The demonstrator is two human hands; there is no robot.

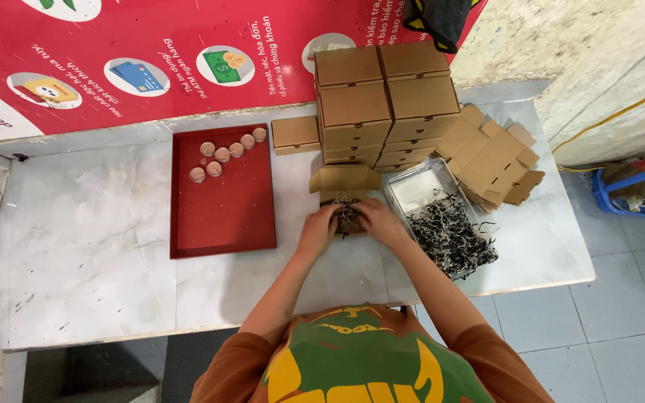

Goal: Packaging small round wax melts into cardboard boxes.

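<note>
Head view of a packing table (98,246). Both hands meet over a small open box (345,195) near the table's middle, its lid flap standing up on the far side. The left hand (321,224) and right hand (373,218) are curled, fingers bent inward, and press on a wad of dark shredded filler (347,216) sitting in the box; how tightly each grips the shreds cannot be told, since the fingertips are buried in them. Just right of the box lies a clear tray (421,186) with a loose heap of the same shreds (449,235) spilling over its near edge toward the table's near rim. To the left, a red tray (222,224) holds a few round discs (222,153) along its far end. Beyond the box stand stacked closed boxes (386,97), with flat unfolded blanks (494,160) to their right. Likely hazards: the filler is springy and light, so strands may ride up over the box walls and foul the lid flap; the heap at the tray's near edge could be swept off the table by the right forearm; hard pressing could buckle the thin card walls or slide the box.
</note>
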